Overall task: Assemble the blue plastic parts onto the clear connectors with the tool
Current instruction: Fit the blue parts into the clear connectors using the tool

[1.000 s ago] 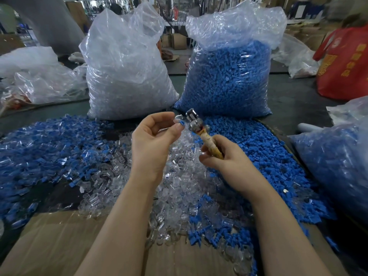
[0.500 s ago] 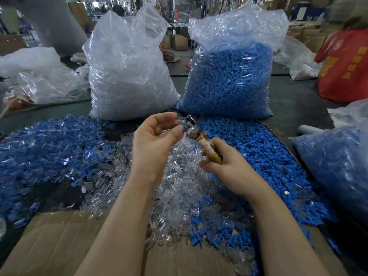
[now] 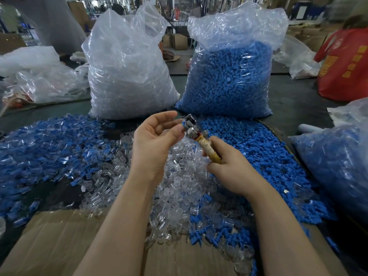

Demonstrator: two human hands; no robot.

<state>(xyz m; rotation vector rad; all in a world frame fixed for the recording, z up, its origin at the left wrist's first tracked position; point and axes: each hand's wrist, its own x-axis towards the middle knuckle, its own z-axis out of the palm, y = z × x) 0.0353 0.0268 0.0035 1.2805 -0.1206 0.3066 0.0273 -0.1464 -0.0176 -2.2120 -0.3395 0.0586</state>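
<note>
Step in hand: pressing one blue part into one clear connector, judged from the tool's [image 3: 196, 134] metal head meeting the left fingertips above the middle of the table [image 3: 294, 108].
Left hand [image 3: 154, 142]: raised, thumb and fingers pinched together on a small piece [image 3: 184, 122] at the tool head; blue shows there, but whether a clear connector is already on it is too small to tell.
Right hand [image 3: 232, 166]: fingers wrapped tight round the tool's tape-wound handle, head pointing up and left.
Next move: likely seat the piece squarely in the head and push (a skewed part would probably jam), then drop the finished one aside.
Loose clear connectors [image 3: 179, 188]: one heap, centre of the table toward the near edge, beyond counting.
Loose blue parts [image 3: 256, 148]: one heap to the right of it, uncounted.
Mixed blue-and-clear pile [image 3: 45, 146]: one, toward the left edge, probably finished pieces.
Full upright bags: two at the far side, one clear [image 3: 127, 76], one blue [image 3: 229, 76].
Tool: one.
Cardboard sheet [image 3: 59, 242]: one, at the near edge.
</note>
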